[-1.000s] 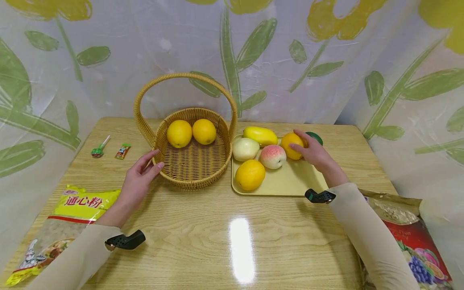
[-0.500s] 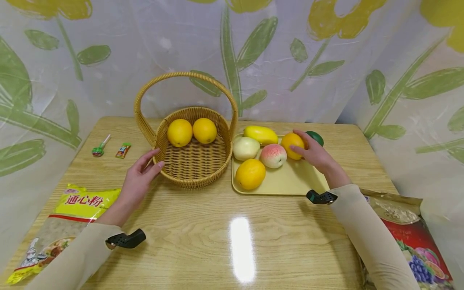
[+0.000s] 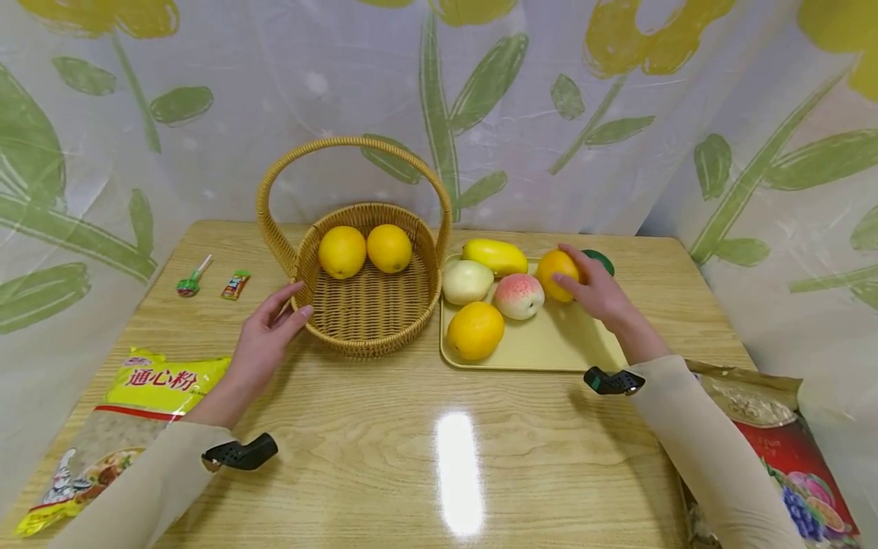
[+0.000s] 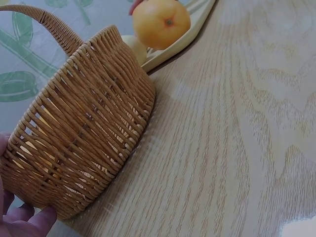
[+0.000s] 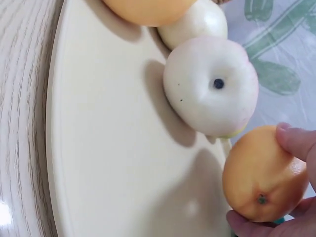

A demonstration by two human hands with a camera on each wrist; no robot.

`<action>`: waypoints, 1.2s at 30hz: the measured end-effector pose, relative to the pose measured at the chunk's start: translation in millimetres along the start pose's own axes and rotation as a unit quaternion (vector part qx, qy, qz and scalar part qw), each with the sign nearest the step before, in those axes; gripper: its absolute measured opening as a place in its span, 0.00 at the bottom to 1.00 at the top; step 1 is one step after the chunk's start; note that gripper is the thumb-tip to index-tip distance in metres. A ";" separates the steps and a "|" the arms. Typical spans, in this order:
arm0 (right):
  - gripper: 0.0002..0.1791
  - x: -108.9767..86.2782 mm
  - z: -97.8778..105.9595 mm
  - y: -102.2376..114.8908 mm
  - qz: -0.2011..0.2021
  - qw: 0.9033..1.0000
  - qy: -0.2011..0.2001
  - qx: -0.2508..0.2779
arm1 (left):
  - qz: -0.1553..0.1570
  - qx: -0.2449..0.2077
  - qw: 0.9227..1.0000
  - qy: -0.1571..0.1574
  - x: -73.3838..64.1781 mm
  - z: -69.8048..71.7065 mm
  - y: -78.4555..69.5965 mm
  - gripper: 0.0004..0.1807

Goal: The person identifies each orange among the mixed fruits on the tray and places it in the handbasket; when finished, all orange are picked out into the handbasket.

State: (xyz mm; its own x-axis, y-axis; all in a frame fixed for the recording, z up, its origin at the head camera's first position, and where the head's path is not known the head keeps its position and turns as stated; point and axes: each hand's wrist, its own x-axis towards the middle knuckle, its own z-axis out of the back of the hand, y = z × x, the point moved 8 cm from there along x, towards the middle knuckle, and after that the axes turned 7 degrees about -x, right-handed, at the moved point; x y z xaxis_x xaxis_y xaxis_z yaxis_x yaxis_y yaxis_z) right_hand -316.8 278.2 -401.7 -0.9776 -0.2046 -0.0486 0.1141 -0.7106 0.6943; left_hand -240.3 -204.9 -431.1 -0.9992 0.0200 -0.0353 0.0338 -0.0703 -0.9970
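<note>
Facing a floral curtain across a wooden table, with a yellow macaroni bag by the left sleeve and a red-and-gold pouch partly behind the right sleeve. Resting the left hand against the left side of the wicker basket, fingers relaxed and parted, with two oranges inside the basket. Just right of that, showing a cream tray with a yellow fruit, a pale fruit, a peach and a loose orange at the front left. Pinching the held orange between thumb and fingers of the right hand, at the tray's back right (lifted clear or not, impossible to tell), near a dark green fruit. Over the last second, finding next to no change beyond a slight shift of the whole head view. Meaning, by judgement, a hold already made but no travel: held orange still by the tray, well apart from the basket. Lastly, left of the basket, noting a lollipop and a small candy packet.
</note>
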 end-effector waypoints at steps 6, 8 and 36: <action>0.32 -7.6 12.0 13.2 0.006 0.999 -0.037 0.032 | 0.003 0.000 1.000 -0.002 -1.0 0.9 1.6 0.36; 0.33 -9.7 14.9 16.9 0.000 0.998 -0.044 0.042 | 0.004 0.003 1.000 -0.002 -1.1 1.6 1.9 0.36; 0.32 -36.0 -27.3 166.8 0.071 0.986 0.067 0.138 | -0.001 0.007 1.000 0.008 1.3 0.2 -1.1 0.36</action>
State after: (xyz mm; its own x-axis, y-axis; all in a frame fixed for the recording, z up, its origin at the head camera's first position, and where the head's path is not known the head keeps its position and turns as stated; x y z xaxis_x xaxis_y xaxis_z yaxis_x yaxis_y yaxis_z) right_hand -257.7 148.6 -303.7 -0.9211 -0.3888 -0.0194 0.1769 -0.4625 0.8688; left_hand -241.7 -205.0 -430.0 -0.9988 0.0352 -0.0353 0.0322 -0.0850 -0.9959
